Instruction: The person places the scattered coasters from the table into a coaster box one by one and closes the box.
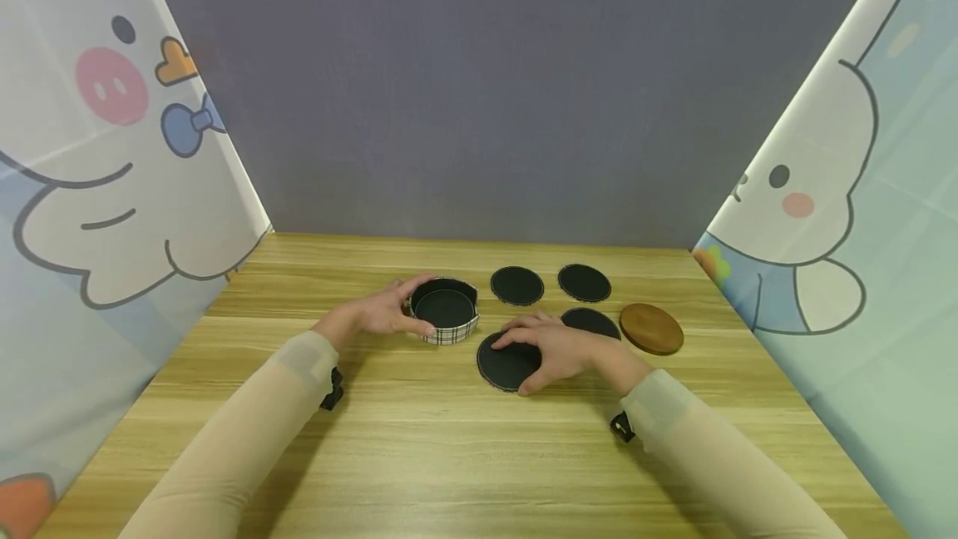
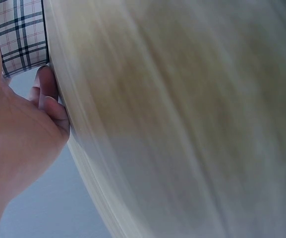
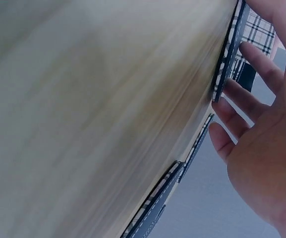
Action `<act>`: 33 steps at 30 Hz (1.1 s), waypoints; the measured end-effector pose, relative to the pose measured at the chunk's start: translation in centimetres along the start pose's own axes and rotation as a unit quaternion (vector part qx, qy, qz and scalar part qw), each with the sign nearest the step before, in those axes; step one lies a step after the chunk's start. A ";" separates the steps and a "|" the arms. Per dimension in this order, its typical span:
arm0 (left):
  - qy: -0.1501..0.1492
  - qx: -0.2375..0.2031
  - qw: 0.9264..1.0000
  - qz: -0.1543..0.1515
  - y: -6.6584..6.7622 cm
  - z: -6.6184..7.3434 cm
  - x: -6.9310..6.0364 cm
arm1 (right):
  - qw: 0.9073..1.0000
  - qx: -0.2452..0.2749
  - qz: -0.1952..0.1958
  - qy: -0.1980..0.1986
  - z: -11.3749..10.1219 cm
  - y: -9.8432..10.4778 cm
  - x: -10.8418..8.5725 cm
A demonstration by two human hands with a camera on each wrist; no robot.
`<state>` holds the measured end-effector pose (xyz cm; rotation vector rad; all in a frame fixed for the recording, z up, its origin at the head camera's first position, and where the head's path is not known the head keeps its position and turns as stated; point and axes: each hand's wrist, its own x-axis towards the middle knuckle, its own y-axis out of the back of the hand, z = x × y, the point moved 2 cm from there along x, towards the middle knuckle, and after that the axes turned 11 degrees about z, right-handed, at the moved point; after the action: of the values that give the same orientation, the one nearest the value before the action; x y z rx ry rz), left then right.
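Observation:
A round plaid holder with a black inside stands on the table. My left hand grips its left side, thumb at the front wall and fingers at the back rim. To its right lies a round black coaster. Over this coaster my right hand is spread, thumb at the near edge and fingers across the top and far edge. Its palm hides the coaster's right part.
Two black coasters lie farther back. Another coaster is partly covered by my right hand. A brown wooden disc lies at the right. The wooden table meets a grey wall behind.

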<state>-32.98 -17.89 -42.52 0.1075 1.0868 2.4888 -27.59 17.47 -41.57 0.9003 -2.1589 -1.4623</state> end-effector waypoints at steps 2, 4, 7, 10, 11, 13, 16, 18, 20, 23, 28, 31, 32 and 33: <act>0.001 -0.001 1.000 0.000 0.0 0.0 0.0 | 1.000 -0.002 0.001 0.002 -0.1 -0.1 0.0; 0.001 -0.004 1.000 0.000 0.0 0.0 0.0 | 1.000 -0.001 0.004 0.006 -0.3 -0.1 0.0; 0.001 -0.007 1.000 0.001 -0.1 0.1 0.0 | 1.000 -0.003 0.011 0.009 -0.5 0.0 -0.1; 0.000 -0.007 1.000 0.001 -0.1 0.1 0.0 | 1.000 -0.008 0.018 0.013 -0.7 -0.1 -0.2; -0.001 -0.007 1.000 0.000 -0.1 0.1 0.0 | 1.000 -0.010 0.021 0.015 -0.6 -0.1 -0.2; -0.001 -0.007 1.000 0.000 0.0 0.1 0.0 | 0.999 -0.009 0.026 0.020 -0.6 -0.2 -0.3; -0.002 -0.010 1.000 -0.001 0.0 0.1 0.0 | 0.999 0.002 0.035 0.020 -0.6 -0.2 -0.4; -0.002 -0.010 1.000 0.000 0.0 0.1 0.0 | 0.999 0.011 0.042 0.017 -0.6 -0.2 -0.5; -0.002 -0.010 1.000 0.001 0.0 0.1 0.0 | 0.998 0.020 0.051 0.012 -0.7 -0.1 -0.6; -0.002 -0.007 1.000 0.002 0.0 0.0 0.0 | 0.997 0.025 0.068 0.011 -0.8 0.0 -0.6; -0.002 -0.005 1.000 0.003 0.0 0.0 0.0 | 0.995 0.030 0.099 0.013 -0.9 0.0 -0.6; -0.003 -0.006 1.000 0.003 0.0 0.0 0.0 | 0.993 0.035 0.115 0.018 -0.9 0.1 -0.5; -0.002 -0.007 1.000 0.002 0.0 0.0 0.0 | 0.992 0.036 0.120 0.020 -0.9 0.1 -0.5; -0.003 -0.007 1.000 0.002 0.0 0.0 0.0 | 0.991 0.037 0.125 0.022 -0.9 0.1 -0.4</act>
<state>-32.97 -17.87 -42.55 0.1123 1.0668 2.4986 -26.77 17.18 -41.08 0.6500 -2.2131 -1.2384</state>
